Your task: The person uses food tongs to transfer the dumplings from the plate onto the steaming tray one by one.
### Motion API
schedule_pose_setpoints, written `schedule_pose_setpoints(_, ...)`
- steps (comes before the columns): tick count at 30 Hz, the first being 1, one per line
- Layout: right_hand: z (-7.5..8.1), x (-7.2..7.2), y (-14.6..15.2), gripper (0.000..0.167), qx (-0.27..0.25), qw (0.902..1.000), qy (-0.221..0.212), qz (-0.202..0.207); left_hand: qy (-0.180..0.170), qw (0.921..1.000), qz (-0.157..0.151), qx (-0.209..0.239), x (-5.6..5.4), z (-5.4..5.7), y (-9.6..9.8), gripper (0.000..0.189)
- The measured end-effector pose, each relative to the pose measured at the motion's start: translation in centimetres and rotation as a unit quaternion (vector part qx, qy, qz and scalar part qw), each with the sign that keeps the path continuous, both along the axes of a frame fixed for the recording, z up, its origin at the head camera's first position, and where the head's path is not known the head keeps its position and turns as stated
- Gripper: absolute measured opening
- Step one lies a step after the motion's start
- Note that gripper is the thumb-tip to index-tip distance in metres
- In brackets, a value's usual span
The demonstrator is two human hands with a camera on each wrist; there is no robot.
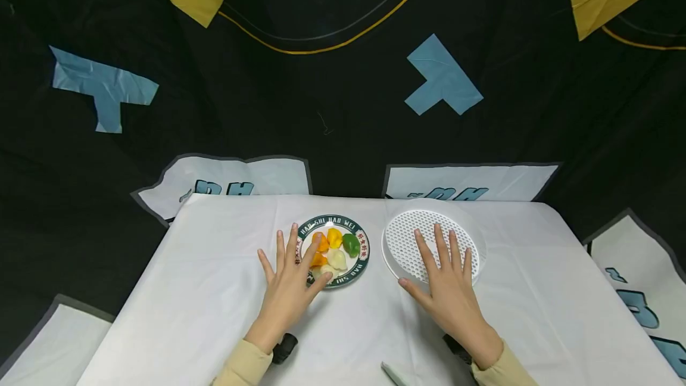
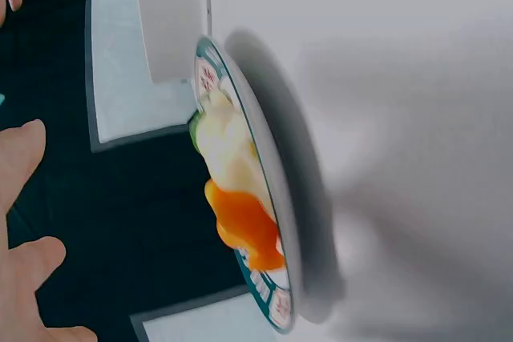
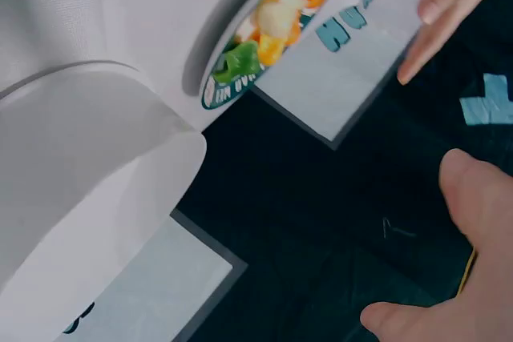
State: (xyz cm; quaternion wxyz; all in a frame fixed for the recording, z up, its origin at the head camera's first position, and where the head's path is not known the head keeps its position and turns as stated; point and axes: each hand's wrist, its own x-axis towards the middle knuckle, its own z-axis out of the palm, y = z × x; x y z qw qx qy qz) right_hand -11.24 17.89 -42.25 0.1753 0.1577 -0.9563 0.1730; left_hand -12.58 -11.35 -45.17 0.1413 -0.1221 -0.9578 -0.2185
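Note:
My left hand [image 1: 288, 295] hovers with fingers spread at the near left of a round plate [image 1: 349, 277], its index finger and thumb overlapping the plate in the head view. Small pepper-shaped pieces lie on that plate: a green one [image 1: 351, 245], a yellow one [image 1: 334, 237], orange ones [image 3: 295, 31] and pale ones [image 2: 227, 146]. Over the front of a round white basket [image 1: 409, 231] with a perforated bottom, my right hand [image 1: 454, 298] spreads its fingers too. Neither hand holds anything. In the left wrist view, the left fingers [image 2: 36, 266] stand apart from the plate.
A white cloth covers the table [image 1: 214, 290]. At its near edge, a slim pale-green object [image 1: 393, 373] lies partly cut off by the frame. Behind the table hangs a black backdrop [image 1: 321, 112] with blue and yellow shapes.

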Motion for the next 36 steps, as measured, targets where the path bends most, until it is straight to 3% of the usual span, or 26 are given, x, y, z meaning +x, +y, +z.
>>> schedule_pose_setpoints(5,0.6,1.4,1.2,0.088,-0.038,0.9991,0.016,0.011,-0.005,0.9996,-0.001,0.029,-0.6,-0.3,-1.1,0.062)
schedule_pose_setpoints(8,0.9,2.6,1.9,0.091,-0.063,0.9979,0.005,0.012,-0.012,0.9988,-0.002,0.048,-1.1,-0.6,-1.8,0.058)
schedule_pose_setpoints(11,1.3,3.9,2.5,0.096,-0.087,0.996,-0.019,0.003,-0.041,0.9949,0.0,0.092,-1.6,-0.9,-2.4,0.056)
schedule_pose_setpoints(16,1.7,5.8,3.2,0.102,-0.122,0.9901,-0.066,-0.024,-0.108,0.9769,0.011,0.184,-2.4,-1.4,-3.2,0.054)
schedule_pose_setpoints(25,1.0,8.2,4.2,0.109,-0.163,0.9851,-0.053,-0.019,-0.133,0.9497,0.044,0.28,-3.7,-2.6,-4.1,0.054)
schedule_pose_setpoints(31,-0.2,9.7,4.8,0.116,-0.193,0.9778,-0.074,-0.033,-0.171,0.928,0.051,0.327,-4.2,-3.1,-4.2,0.058)
schedule_pose_setpoints(35,-2.3,10.7,5.0,0.121,-0.224,0.9742,-0.027,-0.004,-0.19,0.912,0.05,0.36,-4.4,-3.5,-4.3,0.06)
schedule_pose_setpoints(36,-3.0,10.9,5.1,0.114,-0.228,0.9736,-0.01,0.007,-0.192,0.9096,0.05,0.365,-4.5,-3.6,-4.3,0.061)
